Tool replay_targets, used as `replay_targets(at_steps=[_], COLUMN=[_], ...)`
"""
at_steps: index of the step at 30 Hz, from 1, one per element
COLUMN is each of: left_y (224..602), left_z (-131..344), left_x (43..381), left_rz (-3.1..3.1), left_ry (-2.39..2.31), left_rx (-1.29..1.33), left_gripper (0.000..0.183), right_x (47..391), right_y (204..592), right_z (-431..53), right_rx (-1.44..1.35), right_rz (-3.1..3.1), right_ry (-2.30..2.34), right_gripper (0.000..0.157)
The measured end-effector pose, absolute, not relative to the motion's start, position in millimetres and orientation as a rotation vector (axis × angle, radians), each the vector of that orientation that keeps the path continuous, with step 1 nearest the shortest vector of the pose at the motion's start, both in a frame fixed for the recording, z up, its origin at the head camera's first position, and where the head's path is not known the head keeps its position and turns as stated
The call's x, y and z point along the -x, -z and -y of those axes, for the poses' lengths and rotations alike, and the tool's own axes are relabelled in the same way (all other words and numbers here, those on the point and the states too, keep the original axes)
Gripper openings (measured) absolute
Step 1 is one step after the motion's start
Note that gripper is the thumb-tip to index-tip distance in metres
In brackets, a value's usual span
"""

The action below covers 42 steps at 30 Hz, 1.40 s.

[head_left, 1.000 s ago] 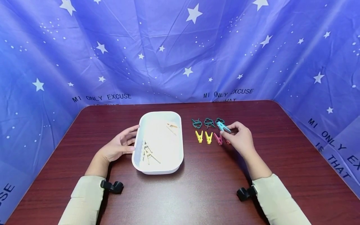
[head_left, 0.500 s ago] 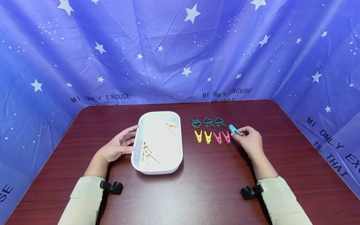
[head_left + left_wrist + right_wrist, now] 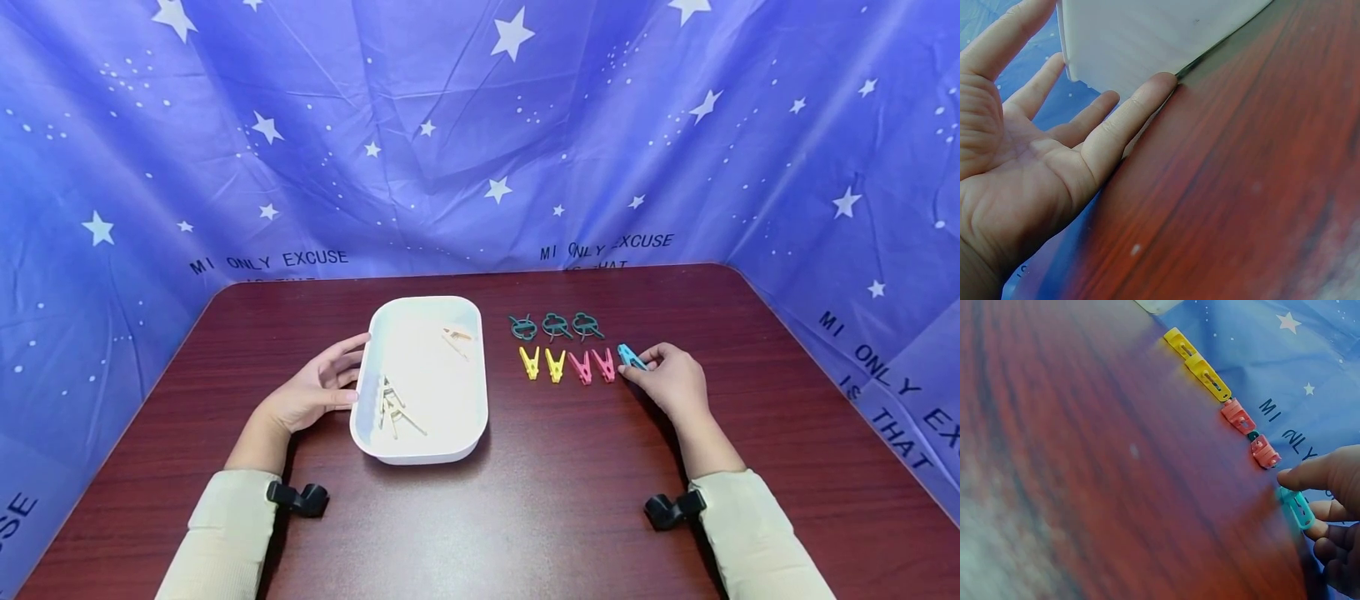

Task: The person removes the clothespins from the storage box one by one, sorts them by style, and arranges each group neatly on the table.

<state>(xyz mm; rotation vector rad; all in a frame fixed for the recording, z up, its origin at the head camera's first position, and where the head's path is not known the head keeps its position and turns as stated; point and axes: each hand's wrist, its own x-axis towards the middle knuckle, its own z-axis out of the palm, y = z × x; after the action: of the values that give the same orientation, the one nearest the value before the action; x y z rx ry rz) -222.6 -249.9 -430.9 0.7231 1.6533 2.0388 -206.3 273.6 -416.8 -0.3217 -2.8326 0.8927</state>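
In the head view my right hand (image 3: pixel 670 382) pinches a light blue clothespin (image 3: pixel 631 357) at the right end of a row of clothespins. The right wrist view has the thumb and fingers on this blue clothespin (image 3: pixel 1298 509), low at the tabletop. Just left of it lie two pink clothespins (image 3: pixel 581 368), then two yellow clothespins (image 3: pixel 555 366). My left hand (image 3: pixel 315 392) rests against the left side of a white tray (image 3: pixel 420 457), its fingers extended; the left wrist view shows them along the tray wall (image 3: pixel 1129 44). Several wooden clothespins (image 3: pixel 401 412) lie inside the tray.
Three dark green clips (image 3: pixel 556 327) form a row behind the yellow and pink clothespins. The dark red wooden table (image 3: pixel 480 533) extends on all sides of the tray. A blue star-patterned curtain (image 3: pixel 435 192) hangs around the back and sides.
My right hand has carried the blue clothespin from over the green clips rightward and down to the row's end, uncovering the right pink clothespin. The left hand and tray have stayed put.
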Motion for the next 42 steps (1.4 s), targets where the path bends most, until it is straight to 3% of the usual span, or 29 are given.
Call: replay_targets(at_steps=[8, 20, 42], left_y=[431, 432, 430], left_z=[249, 250, 250], left_x=[223, 224, 223], left_rz=[-1.654, -1.652, -1.66], left_ry=[-2.045, -2.045, -2.036], left_rx=[-0.716, -0.723, -0.712], left_gripper=[0.085, 0.086, 0.085], right_x=[205, 204, 209], right_y=[412, 404, 358], right_z=[-271, -251, -190], right_rx=[0.283, -0.071, -0.538], right_rz=[2.755, 2.536, 2.444], right_ry=[-0.99, -1.081, -1.259], right_gripper=[0.042, 0.029, 0.025])
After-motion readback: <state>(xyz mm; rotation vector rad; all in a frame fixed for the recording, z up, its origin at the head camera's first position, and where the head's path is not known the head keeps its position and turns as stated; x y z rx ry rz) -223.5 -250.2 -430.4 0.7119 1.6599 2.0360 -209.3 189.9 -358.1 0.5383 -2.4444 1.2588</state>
